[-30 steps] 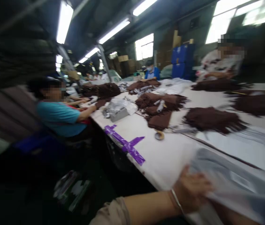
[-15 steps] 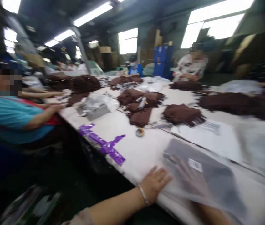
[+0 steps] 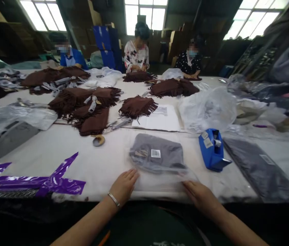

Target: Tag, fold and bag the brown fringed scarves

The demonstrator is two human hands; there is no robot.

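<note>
With palms hidden, I cannot tell whether left hand (image 3: 124, 186) or right hand (image 3: 202, 197) grips the clear bag (image 3: 159, 164).

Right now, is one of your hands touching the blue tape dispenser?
No, the blue tape dispenser stands on the table, apart from both the left hand and the right hand.

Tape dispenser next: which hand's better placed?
Right hand, likely: it's by the bag's near right corner, on the tape dispenser's side. Left hand is at the bag's left, with the bag between it and the dispenser.
</note>
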